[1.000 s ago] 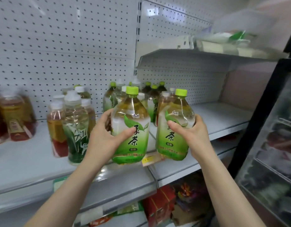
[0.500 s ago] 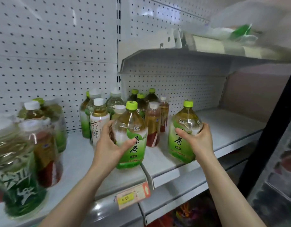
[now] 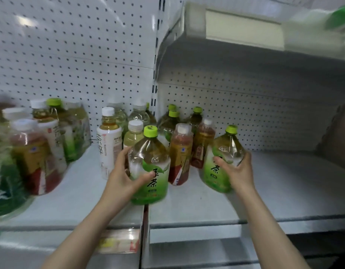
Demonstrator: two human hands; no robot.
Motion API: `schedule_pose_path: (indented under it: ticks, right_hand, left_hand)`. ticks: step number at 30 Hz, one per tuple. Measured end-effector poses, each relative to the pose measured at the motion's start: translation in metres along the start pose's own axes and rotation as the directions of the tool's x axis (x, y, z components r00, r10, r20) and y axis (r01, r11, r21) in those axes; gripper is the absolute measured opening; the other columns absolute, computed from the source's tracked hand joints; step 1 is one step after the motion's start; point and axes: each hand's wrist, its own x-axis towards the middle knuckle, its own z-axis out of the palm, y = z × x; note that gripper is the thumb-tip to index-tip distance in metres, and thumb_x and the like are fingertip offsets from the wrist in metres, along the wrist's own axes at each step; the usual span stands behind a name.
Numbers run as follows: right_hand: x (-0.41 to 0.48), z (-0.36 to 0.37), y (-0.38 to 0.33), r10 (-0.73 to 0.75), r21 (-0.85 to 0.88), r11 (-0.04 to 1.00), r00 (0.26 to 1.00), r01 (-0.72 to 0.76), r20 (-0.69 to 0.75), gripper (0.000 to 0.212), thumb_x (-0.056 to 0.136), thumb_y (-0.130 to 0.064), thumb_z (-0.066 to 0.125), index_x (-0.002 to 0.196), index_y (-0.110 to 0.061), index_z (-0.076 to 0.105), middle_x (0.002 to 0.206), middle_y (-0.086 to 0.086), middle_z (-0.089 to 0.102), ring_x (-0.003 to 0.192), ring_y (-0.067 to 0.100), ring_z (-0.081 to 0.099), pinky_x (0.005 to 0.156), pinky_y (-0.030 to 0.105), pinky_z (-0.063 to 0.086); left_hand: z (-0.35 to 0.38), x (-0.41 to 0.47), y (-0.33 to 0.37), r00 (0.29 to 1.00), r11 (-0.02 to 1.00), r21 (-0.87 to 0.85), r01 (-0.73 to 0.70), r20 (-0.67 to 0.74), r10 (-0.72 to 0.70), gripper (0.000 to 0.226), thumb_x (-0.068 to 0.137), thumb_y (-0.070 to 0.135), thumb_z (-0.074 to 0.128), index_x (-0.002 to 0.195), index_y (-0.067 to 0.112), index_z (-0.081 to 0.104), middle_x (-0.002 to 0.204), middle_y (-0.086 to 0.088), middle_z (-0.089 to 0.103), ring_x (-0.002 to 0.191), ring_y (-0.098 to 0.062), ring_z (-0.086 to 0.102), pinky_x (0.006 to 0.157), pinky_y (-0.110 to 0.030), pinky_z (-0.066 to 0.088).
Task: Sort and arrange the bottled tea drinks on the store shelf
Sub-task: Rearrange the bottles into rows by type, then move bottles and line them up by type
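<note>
My left hand grips a large green tea bottle with a lime cap, held over the seam between two shelf boards. My right hand grips a second, matching green tea bottle, tilted to the right above the grey shelf. Behind and between them stand two amber tea bottles with red labels and several dark green-capped bottles. A white-labelled tea bottle stands left of my left hand.
At the far left stands a blurred group of red-label and green-label bottles. A pegboard wall backs the shelf. An upper shelf overhangs the right bay. A price tag sits on the front rail.
The camera has come closer and lower over the shelf. Both hands have carried their green tea bottles further in; the right bottle now tilts more to the right.
</note>
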Motion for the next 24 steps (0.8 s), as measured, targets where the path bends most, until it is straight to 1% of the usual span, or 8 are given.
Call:
schedule_pose_path:
  ticks: [7, 9, 11, 13, 16, 18, 21, 24]
  right_hand:
    - [0.039, -0.014, 0.006, 0.013, -0.003, 1.000, 0.976, -0.012, 0.217, 0.074, 0.073, -0.017, 0.087, 0.131, -0.011, 0.042, 0.120, 0.002, 0.064, 0.107, 0.016, 0.064, 0.093, 0.043, 0.054]
    - [0.042, -0.023, 0.000, 0.051, -0.067, 0.997, 0.957, -0.033, 0.286, 0.097, 0.070, -0.025, 0.088, 0.148, -0.011, 0.032, 0.142, 0.012, 0.054, 0.125, 0.023, 0.056, 0.105, 0.047, 0.047]
    - [0.039, -0.027, -0.016, 0.034, -0.204, 0.979, 0.979, 0.008, 0.201, 0.122, 0.067, -0.046, 0.088, 0.158, -0.023, 0.009, 0.160, 0.007, 0.030, 0.144, 0.024, 0.034, 0.116, 0.046, 0.032]
    - [0.034, -0.016, -0.041, -0.195, -0.286, 0.937, 0.979, 0.203, 0.057, 0.110, 0.077, -0.059, 0.076, 0.157, -0.033, 0.006, 0.163, 0.002, 0.022, 0.147, 0.023, 0.027, 0.114, 0.043, 0.029]
    - [0.043, 0.025, -0.078, -0.435, -0.456, 0.771, 0.891, 0.444, 0.132, 0.077, 0.096, -0.034, 0.061, 0.157, -0.021, 0.016, 0.153, 0.012, 0.038, 0.139, 0.027, 0.039, 0.106, 0.033, 0.034]
    - [0.059, 0.055, -0.094, -0.302, -0.589, 0.706, 0.919, 0.395, 0.254, 0.072, 0.098, -0.016, 0.057, 0.156, -0.008, 0.015, 0.143, 0.021, 0.043, 0.132, 0.032, 0.044, 0.102, 0.033, 0.040]
    - [0.074, 0.083, -0.105, 0.033, -0.741, 0.645, 0.961, 0.189, 0.275, 0.062, 0.100, -0.007, 0.050, 0.152, 0.001, 0.019, 0.143, 0.025, 0.033, 0.130, 0.039, 0.041, 0.106, 0.045, 0.042]
    - [0.071, 0.092, -0.110, 0.017, -0.716, 0.669, 0.959, 0.200, 0.283, 0.049, 0.102, -0.013, 0.050, 0.147, -0.003, 0.033, 0.143, 0.019, 0.034, 0.124, 0.039, 0.049, 0.100, 0.044, 0.045]
  left_hand:
    - [0.001, -0.008, 0.012, 0.999, 0.997, 0.067, -0.032, 0.021, 0.031, 0.081, 0.067, 0.060, 0.075, 0.136, 0.055, 0.033, 0.127, 0.035, 0.054, 0.114, 0.013, 0.055, 0.083, -0.002, 0.045]
    - [0.001, -0.010, 0.015, 0.999, 0.997, 0.063, -0.039, 0.034, 0.037, 0.080, 0.070, 0.059, 0.076, 0.137, 0.054, 0.034, 0.129, 0.033, 0.054, 0.116, 0.010, 0.055, 0.088, -0.008, 0.047]
    - [0.001, -0.011, 0.016, 0.998, 0.998, 0.060, -0.031, 0.049, 0.028, 0.079, 0.070, 0.060, 0.075, 0.136, 0.056, 0.033, 0.131, 0.031, 0.053, 0.120, 0.007, 0.054, 0.093, -0.018, 0.048]
    - [0.001, -0.010, 0.016, 0.998, 0.996, 0.080, -0.031, 0.053, 0.027, 0.082, 0.071, 0.060, 0.075, 0.139, 0.054, 0.030, 0.137, 0.028, 0.050, 0.125, 0.003, 0.051, 0.099, -0.027, 0.047]
    - [0.001, -0.010, 0.015, 0.998, 0.995, 0.099, -0.020, 0.056, 0.015, 0.091, 0.073, 0.058, 0.075, 0.148, 0.041, 0.026, 0.147, 0.015, 0.044, 0.133, -0.007, 0.046, 0.109, -0.044, 0.043]
    - [0.001, -0.011, 0.017, 0.998, 0.995, 0.096, -0.014, 0.059, 0.009, 0.096, 0.069, 0.063, 0.075, 0.148, 0.041, 0.025, 0.149, 0.016, 0.043, 0.135, -0.007, 0.044, 0.110, -0.044, 0.041]
    - [-0.001, -0.010, 0.021, 0.997, 0.994, 0.105, -0.004, 0.074, -0.004, 0.096, 0.069, 0.059, 0.075, 0.148, 0.040, 0.025, 0.149, 0.015, 0.043, 0.135, -0.006, 0.044, 0.111, -0.043, 0.040]
    - [-0.003, -0.010, 0.022, 0.995, 0.995, 0.095, 0.011, 0.097, -0.021, 0.091, 0.077, 0.042, 0.080, 0.149, 0.038, 0.024, 0.149, 0.013, 0.043, 0.136, -0.007, 0.044, 0.112, -0.044, 0.040]
